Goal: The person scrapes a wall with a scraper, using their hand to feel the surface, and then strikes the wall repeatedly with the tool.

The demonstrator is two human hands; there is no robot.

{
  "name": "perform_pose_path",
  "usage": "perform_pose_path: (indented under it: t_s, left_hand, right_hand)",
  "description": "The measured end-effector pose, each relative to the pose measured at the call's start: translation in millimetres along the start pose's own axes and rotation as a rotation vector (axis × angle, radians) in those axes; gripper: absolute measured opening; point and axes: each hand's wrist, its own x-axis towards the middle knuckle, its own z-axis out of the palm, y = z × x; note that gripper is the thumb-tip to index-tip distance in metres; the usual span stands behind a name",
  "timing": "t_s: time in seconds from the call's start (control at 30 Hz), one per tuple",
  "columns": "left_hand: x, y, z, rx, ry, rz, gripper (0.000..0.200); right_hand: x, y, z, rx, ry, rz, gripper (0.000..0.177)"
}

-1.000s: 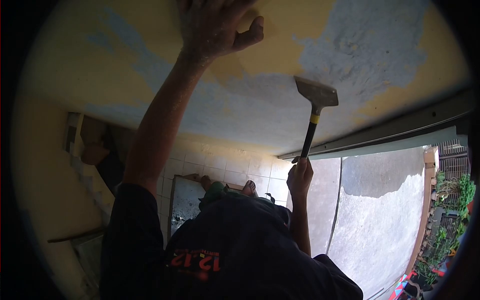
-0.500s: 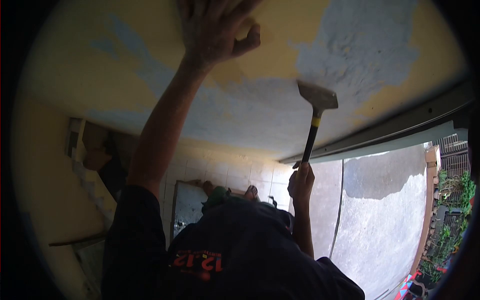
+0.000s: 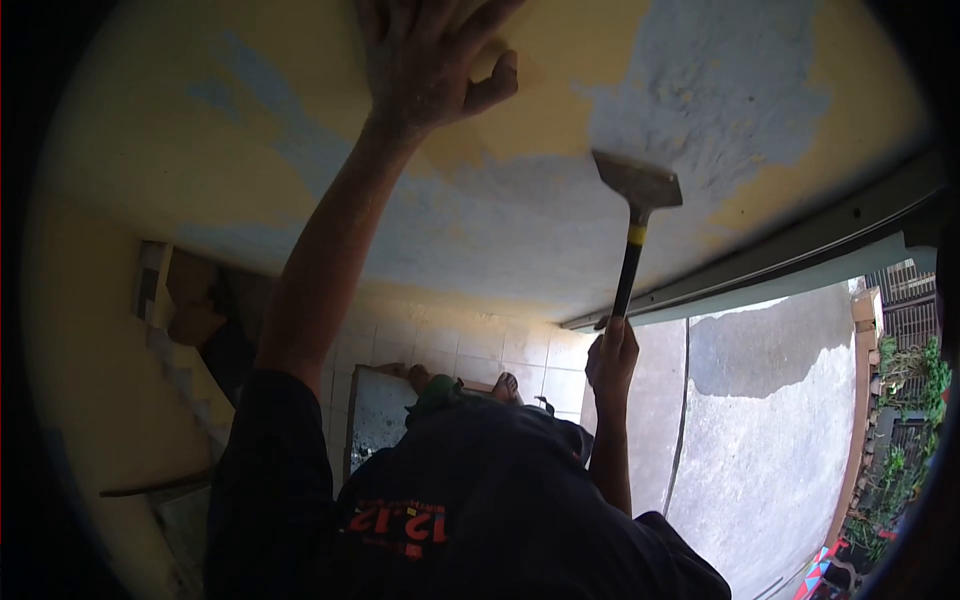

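Observation:
My right hand (image 3: 612,355) is wrapped round the dark handle of a long-handled scraper (image 3: 638,187), which has a yellow band below its wide metal blade. The blade meets the wall (image 3: 510,215) where yellow paint gives way to a grey-blue patch. Rough, flaky texture shows on the patch just above the blade. High on the wall, my left hand (image 3: 425,75) lies with its palm side against the yellow paint, fingers spread and thumb out to the right. The fingertips are cut off by the top of the view.
A dark rail (image 3: 790,250) runs along the wall's right edge. White floor tiles (image 3: 480,345) lie below, with a framed panel (image 3: 375,420) by my feet. Wooden pieces (image 3: 155,280) stand at left. Outside at right are a concrete yard (image 3: 760,440) and plants (image 3: 900,450).
The scraper and my right hand have shifted slightly to the right, the blade's left corner a little higher on the wall. My left hand stays in place.

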Motion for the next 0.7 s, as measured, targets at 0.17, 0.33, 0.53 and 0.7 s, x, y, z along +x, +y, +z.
perform_pose_path:
  t_s: [0.17,0.33,0.53,0.7]
  left_hand:
    - [1,-3,0,0.004,-0.006,-0.014,0.056]
    - [3,-3,3,-0.009,0.005,-0.021,0.055]
    - [1,1,3,-0.022,0.011,-0.015,0.056]
    - [0,-1,4,-0.003,-0.007,-0.015,0.056]
  right_hand:
    - [5,-17,2,-0.002,-0.009,-0.011,0.044]
    - [7,-4,1,-0.045,0.002,-0.04,0.044]
    - [4,-20,13,0.039,-0.007,-0.046,0.043]
    - [8,-10,8,0.022,-0.02,-0.043,0.042]
